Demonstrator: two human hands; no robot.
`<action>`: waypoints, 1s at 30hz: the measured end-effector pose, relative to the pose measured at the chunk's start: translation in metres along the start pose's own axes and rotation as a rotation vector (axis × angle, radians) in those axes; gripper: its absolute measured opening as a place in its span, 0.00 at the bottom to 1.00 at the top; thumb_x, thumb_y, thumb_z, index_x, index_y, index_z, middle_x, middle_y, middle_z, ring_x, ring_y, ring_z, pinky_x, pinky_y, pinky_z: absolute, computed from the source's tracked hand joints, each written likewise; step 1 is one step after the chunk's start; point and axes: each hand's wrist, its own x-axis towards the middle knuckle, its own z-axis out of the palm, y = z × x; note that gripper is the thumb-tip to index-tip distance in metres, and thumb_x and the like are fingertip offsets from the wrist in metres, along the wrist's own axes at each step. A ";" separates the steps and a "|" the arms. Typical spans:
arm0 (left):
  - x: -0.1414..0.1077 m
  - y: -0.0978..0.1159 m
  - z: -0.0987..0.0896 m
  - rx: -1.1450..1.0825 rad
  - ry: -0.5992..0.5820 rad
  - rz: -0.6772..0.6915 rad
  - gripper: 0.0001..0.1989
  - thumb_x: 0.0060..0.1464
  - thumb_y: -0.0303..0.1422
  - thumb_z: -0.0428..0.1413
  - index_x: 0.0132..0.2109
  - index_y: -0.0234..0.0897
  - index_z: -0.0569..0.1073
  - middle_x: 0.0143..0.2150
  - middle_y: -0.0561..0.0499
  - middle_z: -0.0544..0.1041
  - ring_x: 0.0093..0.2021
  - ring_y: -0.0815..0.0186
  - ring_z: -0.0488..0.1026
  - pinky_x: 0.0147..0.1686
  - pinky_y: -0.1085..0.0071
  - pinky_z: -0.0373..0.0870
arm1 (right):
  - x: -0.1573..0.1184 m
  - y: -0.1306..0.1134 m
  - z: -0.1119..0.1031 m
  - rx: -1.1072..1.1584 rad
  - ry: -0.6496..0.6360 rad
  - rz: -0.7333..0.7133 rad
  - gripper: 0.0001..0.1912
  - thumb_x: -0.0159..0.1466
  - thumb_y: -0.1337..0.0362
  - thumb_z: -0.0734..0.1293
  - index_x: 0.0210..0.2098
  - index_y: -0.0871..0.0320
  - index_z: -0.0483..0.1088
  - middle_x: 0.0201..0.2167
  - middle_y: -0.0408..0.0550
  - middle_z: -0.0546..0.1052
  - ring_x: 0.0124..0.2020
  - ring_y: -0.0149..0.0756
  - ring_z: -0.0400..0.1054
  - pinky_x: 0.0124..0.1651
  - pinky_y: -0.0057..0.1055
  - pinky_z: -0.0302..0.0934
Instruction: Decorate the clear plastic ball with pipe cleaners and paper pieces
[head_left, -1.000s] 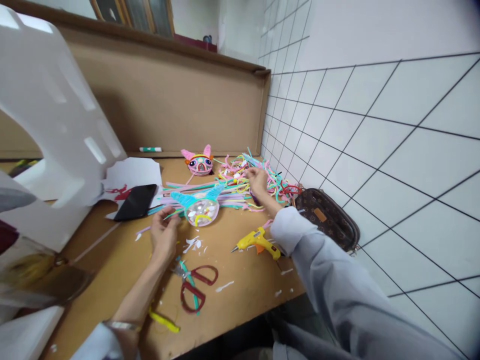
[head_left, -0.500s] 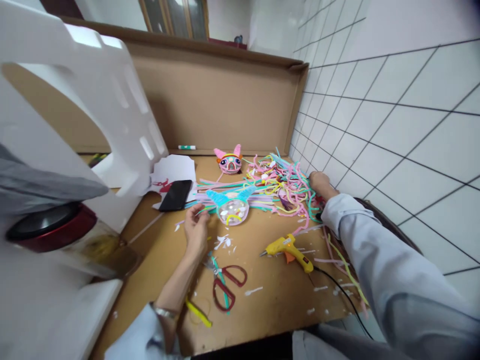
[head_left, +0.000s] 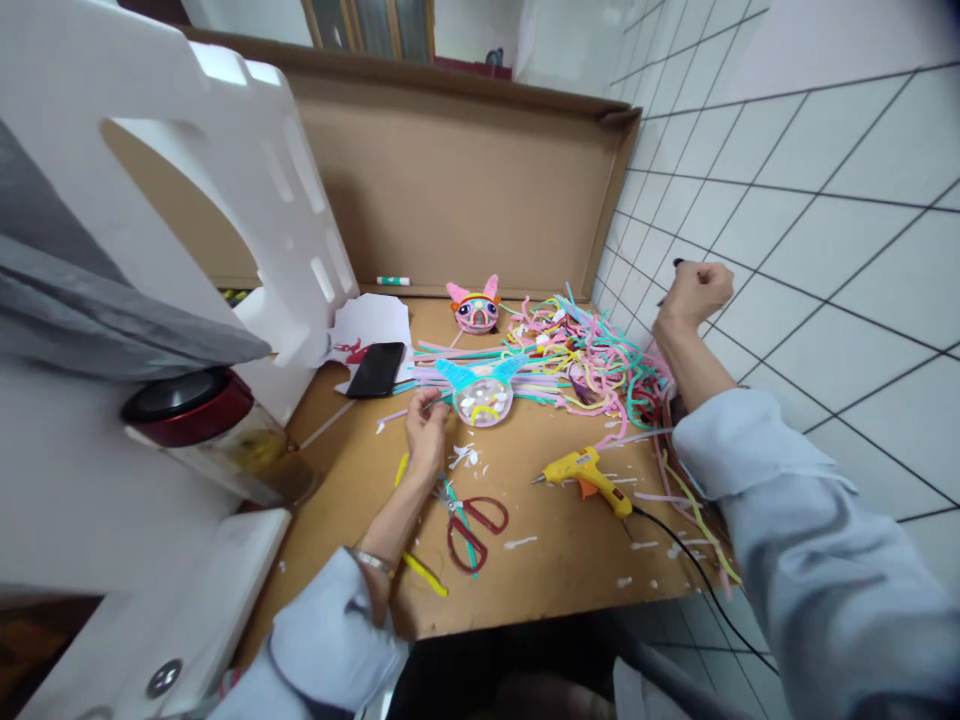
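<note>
My right hand (head_left: 694, 295) is raised in front of the tiled wall, its fingers closed round a slim dark object (head_left: 679, 262). Only small dark ends of that object show. Just left of a round, clear-fronted animal head with blue fuzzy horns (head_left: 484, 400), my left hand (head_left: 427, 425) rests with loosely curled fingers apart. A yellow curved strip marks the front of the head. Beneath and behind it lie straight pastel pipe cleaners (head_left: 536, 385). Red-handled scissors (head_left: 469, 525) lie near my left wrist, and a yellow glue gun (head_left: 589, 478) lies to their right.
A tangled heap of pipe cleaners (head_left: 592, 350) lies by the wall. Behind stands a pink-horned head (head_left: 476, 312). A phone (head_left: 376, 370) lies on white paper; a red-lidded jar (head_left: 225, 430) and white foam (head_left: 300, 190) stand left. The glue gun's cord (head_left: 697, 580) runs off right.
My right hand has risen from beside the pipe-cleaner heap to in front of the wall, with a dark object in it. The view has shifted; my left hand stays beside the blue-horned head.
</note>
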 end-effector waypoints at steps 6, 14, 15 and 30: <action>-0.004 0.013 -0.001 0.005 0.003 0.126 0.13 0.46 0.36 0.58 0.41 0.39 0.73 0.41 0.51 0.75 0.42 0.64 0.71 0.44 0.70 0.67 | -0.090 -0.096 -0.043 0.910 -0.165 0.179 0.09 0.62 0.60 0.57 0.25 0.51 0.56 0.42 0.48 0.77 0.46 0.41 0.73 0.45 0.42 0.69; 0.007 0.067 -0.021 -0.528 -0.417 -0.116 0.21 0.42 0.48 0.66 0.33 0.34 0.75 0.24 0.54 0.72 0.19 0.76 0.60 0.20 0.78 0.56 | -0.211 -0.136 -0.025 1.425 -0.666 0.489 0.13 0.52 0.59 0.71 0.20 0.55 0.63 0.21 0.40 0.72 0.28 0.35 0.72 0.38 0.34 0.68; 0.009 0.070 -0.026 -0.512 -0.516 -0.156 0.22 0.41 0.48 0.67 0.32 0.33 0.75 0.22 0.54 0.71 0.17 0.78 0.57 0.18 0.78 0.52 | -0.219 -0.132 -0.012 1.384 -0.695 0.531 0.12 0.50 0.59 0.72 0.20 0.55 0.65 0.21 0.40 0.72 0.28 0.34 0.71 0.37 0.32 0.66; 0.001 0.067 -0.026 -0.080 -0.688 -0.025 0.31 0.46 0.58 0.60 0.40 0.31 0.78 0.33 0.48 0.74 0.27 0.71 0.64 0.24 0.75 0.60 | -0.256 -0.091 0.032 0.823 -0.777 0.202 0.15 0.57 0.52 0.67 0.26 0.58 0.74 0.19 0.41 0.71 0.21 0.30 0.61 0.26 0.28 0.54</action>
